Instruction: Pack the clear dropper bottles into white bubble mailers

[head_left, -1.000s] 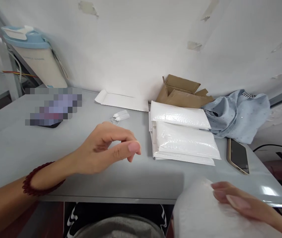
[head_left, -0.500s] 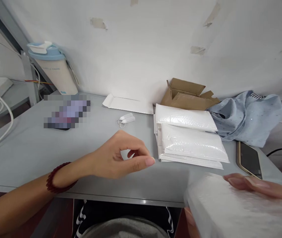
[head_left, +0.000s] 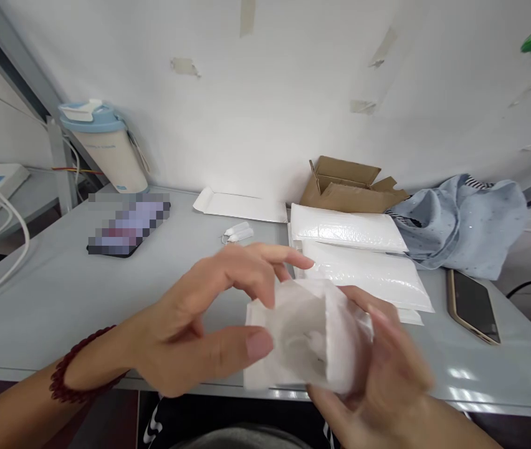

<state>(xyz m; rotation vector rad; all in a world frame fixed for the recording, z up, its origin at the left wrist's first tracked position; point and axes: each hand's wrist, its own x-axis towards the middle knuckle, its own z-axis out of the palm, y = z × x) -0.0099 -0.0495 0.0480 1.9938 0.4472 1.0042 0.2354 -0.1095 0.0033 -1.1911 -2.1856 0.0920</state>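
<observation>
My right hand [head_left: 387, 355] is wrapped round a white padded envelope [head_left: 347, 349], low over the front of the table. Its mouth faces left and gapes, showing a small white item inside, too blurred to name. At the flap side, my left hand [head_left: 209, 312] has its thumb and fingers apart. The thumb tip overlaps the flap's edge; whether it presses on it I cannot tell. Two small white tubes [head_left: 238, 232] with thin loops lie on the table beyond my left hand. Behind the held envelope is a stack of white padded envelopes [head_left: 349, 227], partly covered.
A flat white envelope [head_left: 242, 206] and an open cardboard box [head_left: 354, 187] lie by the wall. Pale blue cloth [head_left: 471, 224] and a phone [head_left: 473, 305] are at right. A blurred-out phone [head_left: 129, 227] and a tumbler [head_left: 109, 149] stand left, near white cables [head_left: 17, 224].
My right hand has brought the white envelope left, in front of me, and its mouth now gapes. My left hand has spread its fingers beside it. The view has tilted slightly up.
</observation>
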